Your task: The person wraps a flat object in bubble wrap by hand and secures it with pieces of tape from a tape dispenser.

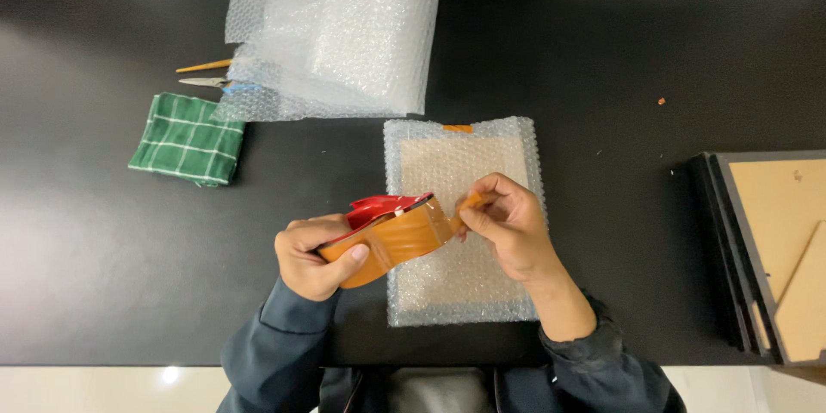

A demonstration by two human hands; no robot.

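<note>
Head view, looking straight down on a black bench [602,52]. Left hand [314,256] is closed around a tape dispenser [391,232], red frame on top, roll of brown tape under it, thumb pressed across the roll's side. The dispenser is held just above the lower left part of a bubble-wrapped flat package [465,292], tilted, with its front end pointing right toward the other hand. Right hand [509,225] sits just right of the dispenser, fingers curled in, thumb and forefinger pinching the loose tape end [471,201] that comes off the roll. Both hands hover over the package; whether they touch it I can't tell. The package lies flat at bench centre, long side running away from the person, a tan flat item showing through the wrap, and a short brown tape strip [458,128] already on its far edge.

Far side of the bench: a big loose sheet of bubble wrap [344,26], well apart from the hands. Left of it, partly under its edge, scissors [206,82] and a thin wooden-coloured stick-like tool [204,65]. Just below those, a folded green checked cloth [188,139]. At the right edge, a stack of dark picture frames [740,249] with tan backing boards. Dark sleeves on both arms.
</note>
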